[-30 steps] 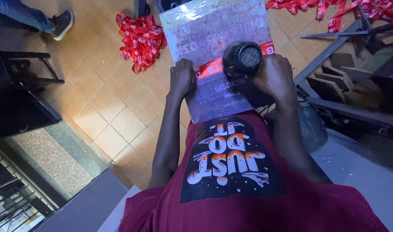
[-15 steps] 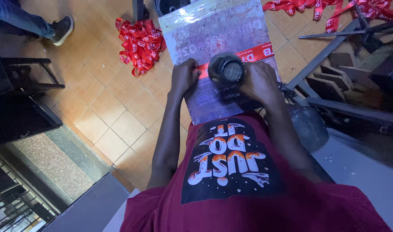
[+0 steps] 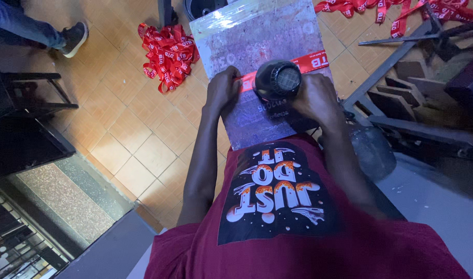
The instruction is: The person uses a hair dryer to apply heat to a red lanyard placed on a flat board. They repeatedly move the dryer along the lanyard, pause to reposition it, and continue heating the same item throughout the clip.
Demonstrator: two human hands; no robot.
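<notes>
My left hand presses flat fingers on a red ribbon lying across the grey board. My right hand wraps closed around a black heat gun, just above the ribbon's middle.

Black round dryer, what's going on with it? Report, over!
Right hand grips the black round dryer, nozzle down on the red printed ribbon. Left hand pins the ribbon to the grey plastic-covered board. Nothing in the way.
</notes>
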